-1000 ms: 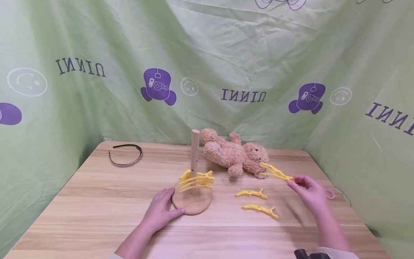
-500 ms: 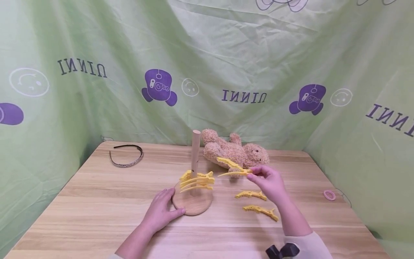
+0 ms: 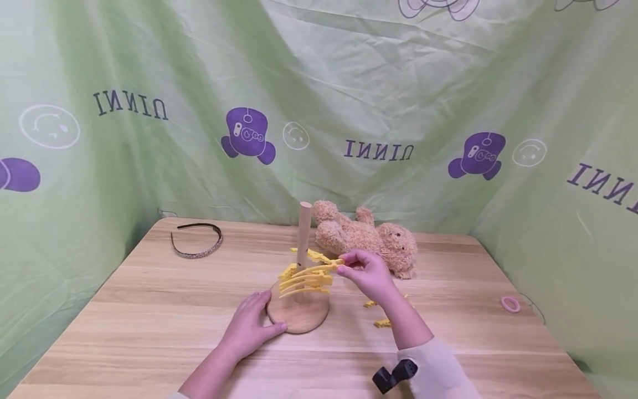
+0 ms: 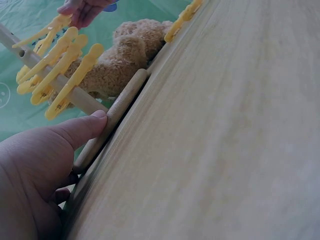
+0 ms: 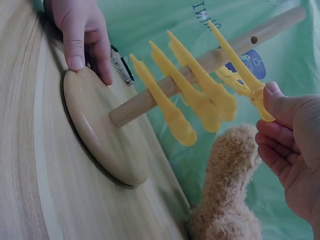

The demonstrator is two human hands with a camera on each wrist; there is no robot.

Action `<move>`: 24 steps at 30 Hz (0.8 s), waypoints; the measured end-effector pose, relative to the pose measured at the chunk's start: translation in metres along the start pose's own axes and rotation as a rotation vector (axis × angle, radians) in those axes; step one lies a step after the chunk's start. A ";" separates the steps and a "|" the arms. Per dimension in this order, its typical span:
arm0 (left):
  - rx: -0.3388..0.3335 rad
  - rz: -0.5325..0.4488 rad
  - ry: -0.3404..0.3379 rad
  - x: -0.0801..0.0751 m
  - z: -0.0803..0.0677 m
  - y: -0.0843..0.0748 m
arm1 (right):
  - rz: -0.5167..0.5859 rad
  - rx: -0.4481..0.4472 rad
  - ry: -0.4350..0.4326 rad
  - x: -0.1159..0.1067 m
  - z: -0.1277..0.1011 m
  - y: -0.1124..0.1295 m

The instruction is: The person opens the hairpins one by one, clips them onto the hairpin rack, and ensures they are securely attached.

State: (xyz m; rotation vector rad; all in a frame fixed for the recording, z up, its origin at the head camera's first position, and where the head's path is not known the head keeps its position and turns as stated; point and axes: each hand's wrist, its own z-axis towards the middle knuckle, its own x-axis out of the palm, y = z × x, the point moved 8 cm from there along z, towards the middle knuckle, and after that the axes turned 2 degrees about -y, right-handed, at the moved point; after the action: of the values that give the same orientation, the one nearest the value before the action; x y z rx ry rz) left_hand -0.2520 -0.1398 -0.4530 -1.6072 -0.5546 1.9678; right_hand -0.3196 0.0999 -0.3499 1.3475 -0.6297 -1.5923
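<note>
While the left hand [image 3: 251,328] rests its relaxed fingers on the wooden stand [image 3: 299,313] base, the right hand [image 3: 366,272] pinches a yellow clip [image 3: 319,268] at the peg above three clipped ones; its forearm half hides two clips [image 3: 376,313] on the tabletop [image 3: 149,310]

The right hand [image 5: 292,150] pinches the end of a yellow plastic hair clip [image 5: 235,70] against the round wooden peg stand [image 5: 107,135], above three clips already on it. The left hand [image 5: 80,30] holds the stand's base.
</note>
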 end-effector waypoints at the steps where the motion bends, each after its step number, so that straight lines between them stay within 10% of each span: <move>1: 0.003 0.003 -0.001 0.000 0.000 0.000 | 0.001 -0.013 0.008 0.003 0.001 0.001; 8: 0.003 0.003 -0.001 0.000 0.000 0.000 | 0.017 0.004 0.048 0.013 -0.005 0.030; 24: 0.018 0.014 -0.006 -0.001 0.000 -0.001 | 0.020 0.001 0.076 0.022 0.001 0.017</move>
State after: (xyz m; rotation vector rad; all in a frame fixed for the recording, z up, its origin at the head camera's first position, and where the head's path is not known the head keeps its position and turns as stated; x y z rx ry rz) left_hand -0.2518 -0.1393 -0.4517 -1.5988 -0.5287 1.9828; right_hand -0.3149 0.0726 -0.3462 1.3914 -0.5961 -1.5174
